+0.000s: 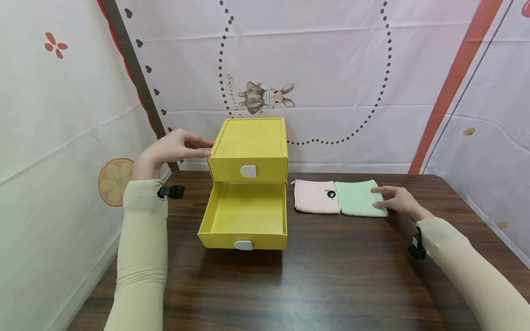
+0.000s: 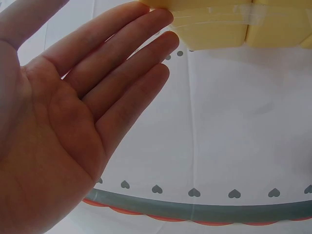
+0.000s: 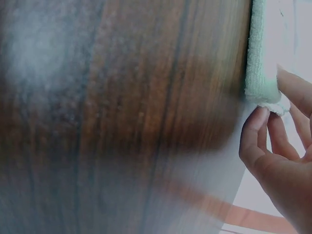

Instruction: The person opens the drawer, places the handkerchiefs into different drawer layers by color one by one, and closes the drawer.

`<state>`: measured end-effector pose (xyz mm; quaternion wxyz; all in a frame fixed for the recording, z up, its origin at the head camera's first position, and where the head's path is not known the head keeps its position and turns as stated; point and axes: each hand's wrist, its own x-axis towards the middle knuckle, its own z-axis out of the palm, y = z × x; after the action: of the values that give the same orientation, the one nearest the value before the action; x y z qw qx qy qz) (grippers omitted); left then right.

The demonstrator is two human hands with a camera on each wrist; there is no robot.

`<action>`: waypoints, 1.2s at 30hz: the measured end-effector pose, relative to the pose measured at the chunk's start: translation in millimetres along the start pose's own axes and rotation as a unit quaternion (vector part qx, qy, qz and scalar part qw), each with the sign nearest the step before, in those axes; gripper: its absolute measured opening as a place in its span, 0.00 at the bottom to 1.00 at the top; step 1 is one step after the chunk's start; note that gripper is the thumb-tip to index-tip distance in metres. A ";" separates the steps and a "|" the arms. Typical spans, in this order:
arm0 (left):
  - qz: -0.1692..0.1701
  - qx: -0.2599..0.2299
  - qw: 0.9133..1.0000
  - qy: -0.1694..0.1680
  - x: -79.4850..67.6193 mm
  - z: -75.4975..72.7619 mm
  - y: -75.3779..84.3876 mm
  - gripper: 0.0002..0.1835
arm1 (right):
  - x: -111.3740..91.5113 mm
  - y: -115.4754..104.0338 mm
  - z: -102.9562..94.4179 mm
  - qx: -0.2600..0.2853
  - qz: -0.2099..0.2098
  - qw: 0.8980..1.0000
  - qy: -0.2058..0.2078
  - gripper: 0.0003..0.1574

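A yellow two-drawer storage box (image 1: 252, 138) stands on the table, its upper drawer closed and its lower drawer (image 1: 248, 214) pulled out, bare inside. My left hand (image 1: 175, 147) is at the box's left side, fingertips right at the upper wall. Its fingers lie straight in the left wrist view, beside the yellow box (image 2: 209, 29). To the right, a folded green towel (image 1: 358, 197) lies next to a folded pink towel (image 1: 312, 197). My right hand (image 1: 399, 201) grips the green towel's right edge, thumb and fingers bent around its corner (image 3: 263, 73).
The dark wooden table (image 1: 331, 271) reaches back to a printed cloth backdrop (image 1: 331, 69) with a rabbit figure. Another cloth wall (image 1: 62, 138) hangs close along the left side. White tab handles (image 1: 248, 171) mark both drawer fronts.
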<state>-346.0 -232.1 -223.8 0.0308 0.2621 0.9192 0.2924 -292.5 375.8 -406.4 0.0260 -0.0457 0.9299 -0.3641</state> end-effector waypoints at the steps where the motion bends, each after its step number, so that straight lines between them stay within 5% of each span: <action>1: 0.001 0.000 1.000 0.000 0.1 -0.1 -0.1 0.24 | -0.5 -0.3 -0.7 0.000 -0.001 1.000 0.001 0.40; 36: -0.003 0.002 1.000 -0.001 1.8 0.2 -3.3 0.25 | -20.4 -23.2 -23.3 0.006 0.014 1.000 0.025 0.44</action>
<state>-349.0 -233.3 -225.6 0.0324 0.2601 0.9204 0.2902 -272.5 376.7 -373.2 0.0081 -0.0235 0.9285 -0.3705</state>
